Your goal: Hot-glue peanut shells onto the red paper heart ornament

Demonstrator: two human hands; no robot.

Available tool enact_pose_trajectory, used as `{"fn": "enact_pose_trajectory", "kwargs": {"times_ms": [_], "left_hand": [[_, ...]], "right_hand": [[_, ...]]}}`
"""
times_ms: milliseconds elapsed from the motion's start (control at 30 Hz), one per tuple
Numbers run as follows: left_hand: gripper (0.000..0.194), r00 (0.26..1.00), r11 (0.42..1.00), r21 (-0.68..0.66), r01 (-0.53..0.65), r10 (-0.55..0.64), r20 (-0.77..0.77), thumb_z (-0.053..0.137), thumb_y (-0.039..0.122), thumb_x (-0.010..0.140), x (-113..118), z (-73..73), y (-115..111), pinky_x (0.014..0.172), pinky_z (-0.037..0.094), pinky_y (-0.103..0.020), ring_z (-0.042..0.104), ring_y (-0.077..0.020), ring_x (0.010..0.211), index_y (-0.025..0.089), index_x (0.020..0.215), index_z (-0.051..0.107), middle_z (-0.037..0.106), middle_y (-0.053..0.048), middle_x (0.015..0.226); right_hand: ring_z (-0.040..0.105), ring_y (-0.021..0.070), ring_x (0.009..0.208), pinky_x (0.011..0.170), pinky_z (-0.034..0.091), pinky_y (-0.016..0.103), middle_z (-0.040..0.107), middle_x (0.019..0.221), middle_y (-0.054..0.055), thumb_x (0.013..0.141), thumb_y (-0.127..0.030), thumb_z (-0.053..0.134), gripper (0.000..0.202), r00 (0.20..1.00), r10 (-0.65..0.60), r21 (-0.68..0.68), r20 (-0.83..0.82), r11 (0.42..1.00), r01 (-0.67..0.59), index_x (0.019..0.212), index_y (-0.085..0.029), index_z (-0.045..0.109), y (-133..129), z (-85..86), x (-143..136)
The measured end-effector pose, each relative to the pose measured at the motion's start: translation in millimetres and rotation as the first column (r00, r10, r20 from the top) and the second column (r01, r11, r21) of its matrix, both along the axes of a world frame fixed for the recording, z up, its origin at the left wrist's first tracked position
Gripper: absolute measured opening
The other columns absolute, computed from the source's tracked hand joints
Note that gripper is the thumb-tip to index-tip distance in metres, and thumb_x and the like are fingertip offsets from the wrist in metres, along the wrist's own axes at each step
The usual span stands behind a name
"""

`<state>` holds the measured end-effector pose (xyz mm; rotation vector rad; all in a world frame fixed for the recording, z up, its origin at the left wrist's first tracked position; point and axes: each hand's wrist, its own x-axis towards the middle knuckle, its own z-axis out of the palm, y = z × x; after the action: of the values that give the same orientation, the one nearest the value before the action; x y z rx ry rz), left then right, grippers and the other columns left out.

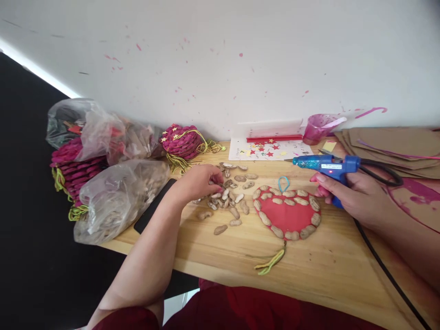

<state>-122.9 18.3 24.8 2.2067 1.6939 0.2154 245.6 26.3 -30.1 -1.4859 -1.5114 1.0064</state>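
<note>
My right hand (357, 197) grips a blue hot glue gun (326, 164) by its handle, its nozzle pointing left above the table. A small red light glows on the gun. Left of it lies a red heart (285, 220) edged with peanuts, with a partial second row near the top. A blue loop (283, 184) sticks up from its top and a yellow-green yarn tassel (272, 262) hangs from its tip. My left hand (202, 181) is at a loose pile of peanuts (230, 197), fingers curled together; what they pinch is hidden.
Plastic bags (113, 197) and magenta braided pieces (180, 142) crowd the left, beside a dark phone-like slab (154, 206). Star cutouts lie on white paper (237, 151) at the back, near a pink cup (314, 130). Brown cardboard (395, 146) and a black cord (385, 270) are at right.
</note>
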Motion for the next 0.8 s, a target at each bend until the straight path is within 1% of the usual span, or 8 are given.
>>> {"fn": "enact_pose_trajectory", "kwargs": {"times_ms": [67,200,367,400,533,600,700,800], "left_hand": [[0.013,0.999,1.0,-0.002,-0.02,0.02,-0.029,0.074,0.016,0.079,-1,1.8,0,0.071,0.048,-0.027,0.07,-0.0188,0.08,0.021,0.091,0.077,0.077,-0.001,0.089],[0.021,0.982,0.987,0.096,-0.125,0.137,-0.129,0.069,0.011,0.082,-7,1.3,3,0.075,0.047,-0.031,0.069,-0.0222,0.087,0.021,0.099,0.077,0.077,-0.004,0.095],[0.024,0.992,0.996,0.048,-0.074,0.078,-0.102,0.065,0.008,0.084,-7,-0.7,5,0.076,0.048,-0.031,0.07,-0.0225,0.088,0.021,0.1,0.078,0.078,-0.004,0.095],[0.024,0.992,0.995,0.054,-0.083,0.087,-0.09,0.064,0.008,0.085,-7,-1.2,5,0.077,0.048,-0.032,0.07,-0.0225,0.088,0.021,0.099,0.078,0.079,-0.003,0.095],[0.02,0.983,0.96,0.218,-0.174,0.184,-0.027,0.063,0.011,0.087,-8,-7.8,10,0.079,0.05,-0.034,0.07,-0.0233,0.088,0.02,0.093,0.079,0.078,-0.005,0.096],[0.017,0.988,0.955,0.257,-0.147,0.155,-0.011,0.066,0.011,0.085,-9,-13.9,13,0.082,0.051,-0.035,0.07,-0.0241,0.09,0.02,0.092,0.079,0.078,-0.006,0.096],[0.019,0.997,0.967,0.246,-0.07,0.075,-0.01,0.069,0.009,0.082,-7,-22.4,18,0.086,0.053,-0.036,0.07,-0.0248,0.093,0.02,0.094,0.078,0.078,-0.006,0.096],[0.019,0.999,0.961,0.271,-0.051,0.054,-0.004,0.068,0.007,0.082,-7,-24.4,18,0.087,0.053,-0.037,0.07,-0.0251,0.093,0.02,0.092,0.078,0.078,-0.006,0.094]], "right_hand": [[0.058,0.0169,0.053,0.05,0.049,0.031,0.066,0.062,0.003,0.06,-0.086,0.075,0.068,1.0,-0.001,0.007,-0.002,1.0,0.001,0.074,-0.019,0.069,0,2.6,-2],[0.059,0.0168,0.053,0.049,0.05,0.03,0.067,0.061,0.004,0.056,-0.085,0.078,0.067,0.999,-0.009,-0.012,-0.04,1.0,0.008,0.069,-0.02,0.068,1,3.1,-4],[0.058,0.016,0.05,0.047,0.049,0.029,0.065,0.058,0.004,0.056,-0.086,0.077,0.067,1.0,0.008,0.015,-0.02,1.0,-0.008,0.067,-0.02,0.067,1,5.5,-4],[0.057,0.0159,0.049,0.047,0.049,0.029,0.065,0.057,0.004,0.055,-0.087,0.077,0.068,1.0,0.004,0.019,-0.015,1.0,-0.003,0.066,-0.02,0.066,1,7.0,-5],[0.057,0.0162,0.048,0.046,0.048,0.03,0.065,0.055,0.005,0.05,-0.09,0.075,0.072,1.0,-0.016,0.01,0.009,1.0,0.016,0.063,-0.02,0.066,0,12.7,-8],[0.056,0.0163,0.048,0.045,0.048,0.03,0.065,0.055,0.005,0.048,-0.091,0.075,0.072,1.0,-0.028,0.001,0.01,1.0,0.028,0.063,-0.02,0.066,-1,14.2,-10],[0.056,0.0166,0.048,0.045,0.049,0.03,0.064,0.055,0.005,0.046,-0.091,0.076,0.073,0.999,-0.04,-0.009,0.007,0.999,0.04,0.063,-0.021,0.066,-1,13.5,-10],[0.057,0.0166,0.05,0.046,0.049,0.03,0.065,0.057,0.004,0.05,-0.088,0.077,0.071,1.0,-0.015,-0.004,-0.017,1.0,0.015,0.067,-0.021,0.066,0,9.1,-8]]}}
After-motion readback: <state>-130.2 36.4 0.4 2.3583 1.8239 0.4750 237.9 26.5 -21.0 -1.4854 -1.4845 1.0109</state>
